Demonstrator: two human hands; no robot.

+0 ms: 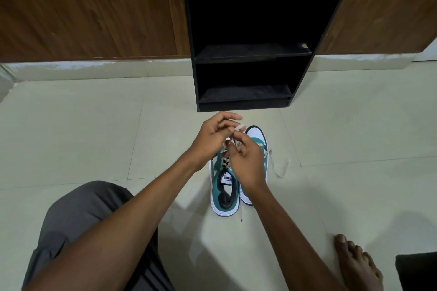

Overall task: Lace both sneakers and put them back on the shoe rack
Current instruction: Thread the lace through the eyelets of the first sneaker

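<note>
Head view took in a pair of green and white sneakers standing side by side on the pale tiled floor (94,137), toes pointing at a black shoe rack (246,54) just beyond them. The left sneaker (224,194) showed its dark lining and a label on the tongue; the right sneaker (256,136) lay mostly under a hand, only its white toe and heel edge clear. Both hands met above the left sneaker's laces. The left hand (212,137) was raised, its fingers (230,117) curled and pinching a pale lace (238,128) near the tips. The right hand (248,163) sat just below, fingers bent in on the same lace where it crossed the eyelets. A loose lace end (280,170) trailed on the floor beside the right sneaker. The rack's shelves stood dark against a wooden wall (82,7). A knee in grey trousers (82,220) and a bare foot (354,262) rested near.
</note>
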